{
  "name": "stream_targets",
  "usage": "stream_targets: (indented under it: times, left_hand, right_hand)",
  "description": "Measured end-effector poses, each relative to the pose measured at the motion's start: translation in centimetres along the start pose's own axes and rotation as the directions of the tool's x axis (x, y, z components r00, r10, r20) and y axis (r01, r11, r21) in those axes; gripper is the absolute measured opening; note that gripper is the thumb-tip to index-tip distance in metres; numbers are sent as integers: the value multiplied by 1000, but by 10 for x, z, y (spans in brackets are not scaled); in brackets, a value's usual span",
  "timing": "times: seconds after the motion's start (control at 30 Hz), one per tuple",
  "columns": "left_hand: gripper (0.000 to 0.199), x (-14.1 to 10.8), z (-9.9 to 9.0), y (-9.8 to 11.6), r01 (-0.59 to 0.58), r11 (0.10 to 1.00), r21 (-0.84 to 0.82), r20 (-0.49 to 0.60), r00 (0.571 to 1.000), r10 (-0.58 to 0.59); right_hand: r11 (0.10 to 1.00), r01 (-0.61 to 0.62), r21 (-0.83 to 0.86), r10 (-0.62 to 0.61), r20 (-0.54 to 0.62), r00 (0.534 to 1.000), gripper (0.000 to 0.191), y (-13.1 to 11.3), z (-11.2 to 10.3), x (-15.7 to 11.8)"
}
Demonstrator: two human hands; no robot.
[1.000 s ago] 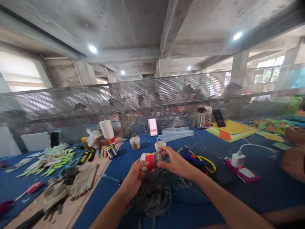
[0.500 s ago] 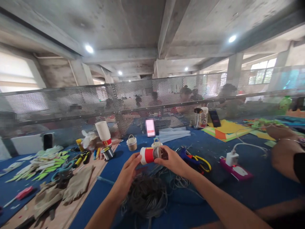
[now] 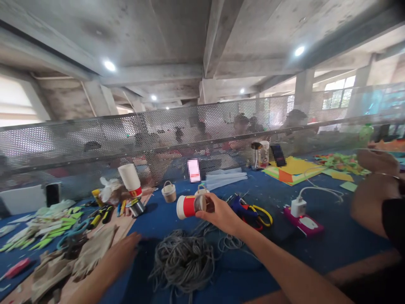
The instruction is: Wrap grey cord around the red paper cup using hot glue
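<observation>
Just past the cord (image 3: 185,261), the cup (image 3: 189,207) was held sideways, its grey-wrapped end closed between thumb and fingers of the right hand (image 3: 219,213). The left hand (image 3: 125,249) blurred near the glove (image 3: 96,249); its grip couldn't be told. Probably paper, the cup looked light and easily dented, best held gently round that wrapped end.

One single cup (image 3: 189,207), one cup stack (image 3: 129,177), one large cord heap (image 3: 185,261), two small pails (image 3: 169,194) (one half hidden)
</observation>
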State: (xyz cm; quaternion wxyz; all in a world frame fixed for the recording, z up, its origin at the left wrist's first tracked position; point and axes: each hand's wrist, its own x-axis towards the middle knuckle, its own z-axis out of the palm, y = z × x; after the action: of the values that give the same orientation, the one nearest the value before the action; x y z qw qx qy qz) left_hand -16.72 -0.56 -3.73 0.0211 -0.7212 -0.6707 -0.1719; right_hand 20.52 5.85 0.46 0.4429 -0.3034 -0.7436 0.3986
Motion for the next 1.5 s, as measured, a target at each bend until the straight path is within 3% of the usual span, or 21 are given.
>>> stream_targets:
  times: [0.17, 0.33, 0.4, 0.5, 0.63, 0.73, 0.83, 1.17, 1.37, 1.5]
  left_hand:
    - [25, 11, -1, 10, 7, 999, 53, 90, 996, -12]
    - [23, 19, -33, 56, -40, 977, -211, -136, 991, 12]
    - [30, 22, -46, 84, -17, 931, -366, -139, 990, -36]
    - [29, 29, -56, 127, -8, 824, -566, -9, 1000, 4]
    - [32, 42, -49, 158, 46, 667, -743, 46, 999, -19]
    - [34, 48, -37, 157, 52, 606, -794, 4, 997, -80]
    - [34, 47, -31, 150, 64, 594, -802, 38, 998, -56]
    - [28, 37, -30, 163, 107, 533, -839, 85, 994, -67]
    - [27, 34, -22, 165, 102, 516, -851, 53, 993, -109]
    - [24, 32, -18, 161, 52, 547, -836, 14, 997, -73]
  right_hand:
    - [999, 13, -30, -13, -7, 1000, 63, 0, 0, 0]
    - [998, 25, -55, -26, -16, 1000, 65, 3, 2, 0]
    - [997, 27, -78, -30, -30, 999, 65, 2, 4, -1]
    - [994, 40, -106, -46, -53, 998, 66, 0, 4, -1]
    - [988, 65, -137, -77, -81, 994, 62, -2, 1, -1]
    - [983, 74, -171, -91, -89, 992, 61, -2, 0, -1]
    - [970, 64, -233, -90, -104, 990, 63, -2, 1, -3]
    - [918, 53, -393, -98, -97, 990, 58, -7, 5, -6]
    - [907, 44, -418, -96, -102, 990, 57, -10, 5, -7]
    - [898, 36, -439, -99, -121, 988, 56, -11, 5, -7]
